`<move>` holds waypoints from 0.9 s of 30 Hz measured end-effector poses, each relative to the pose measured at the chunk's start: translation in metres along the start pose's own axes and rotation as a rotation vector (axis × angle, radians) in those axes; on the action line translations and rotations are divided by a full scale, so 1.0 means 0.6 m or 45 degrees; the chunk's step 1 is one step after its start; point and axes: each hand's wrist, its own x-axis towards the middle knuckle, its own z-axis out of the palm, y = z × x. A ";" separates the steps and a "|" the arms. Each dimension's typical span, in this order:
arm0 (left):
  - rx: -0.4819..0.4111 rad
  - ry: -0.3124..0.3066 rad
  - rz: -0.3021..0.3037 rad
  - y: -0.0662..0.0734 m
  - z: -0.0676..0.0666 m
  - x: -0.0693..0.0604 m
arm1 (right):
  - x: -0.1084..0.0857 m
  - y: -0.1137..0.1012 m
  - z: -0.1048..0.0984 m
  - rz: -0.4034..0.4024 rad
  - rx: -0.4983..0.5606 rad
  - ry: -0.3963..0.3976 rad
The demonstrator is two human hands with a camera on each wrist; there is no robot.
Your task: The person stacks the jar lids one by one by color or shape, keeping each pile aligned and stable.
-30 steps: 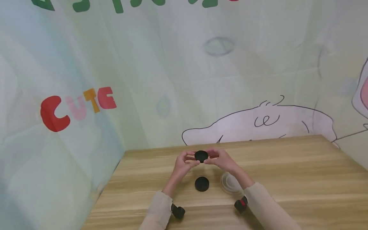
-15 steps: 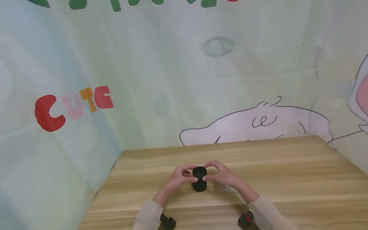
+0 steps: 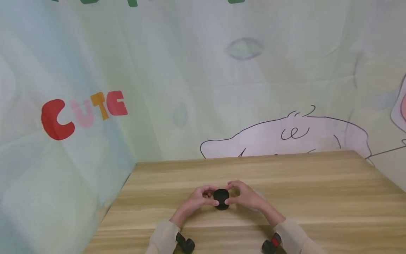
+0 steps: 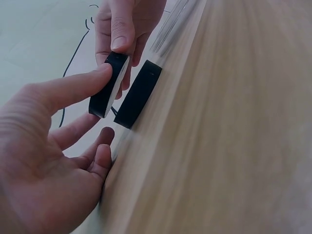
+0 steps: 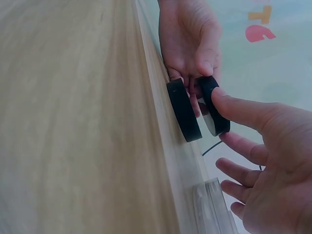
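In the head view my left hand and right hand pinch a black round disc with a raised rim from opposite sides. Thumbs sit on its near edge and fingertips on the far edge. The left wrist view shows its pale underside and black side wall. Just below it, a second black round disc lies flat on the table. A narrow gap separates the two in both wrist views, and the held disc is slightly tilted. From the head, the upper disc covers most of the lower one.
A clear round plastic piece, apparently stacked, rests on the wooden table by my right hand, which partly hides it in the head view. A printed curtain hangs behind the table and along its left side.
Both hands have brought the held disc down and nearer, from beyond the second disc to right above it. The lower disc and clear piece appear to have stayed put.
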 end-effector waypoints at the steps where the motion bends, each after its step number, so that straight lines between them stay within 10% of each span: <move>1: 0.010 -0.010 0.012 0.000 -0.001 0.001 | 0.000 -0.001 -0.001 0.000 -0.005 -0.002; 27: 0.185 -0.042 0.055 -0.009 0.001 0.003 | 0.002 0.002 -0.001 -0.022 -0.019 -0.106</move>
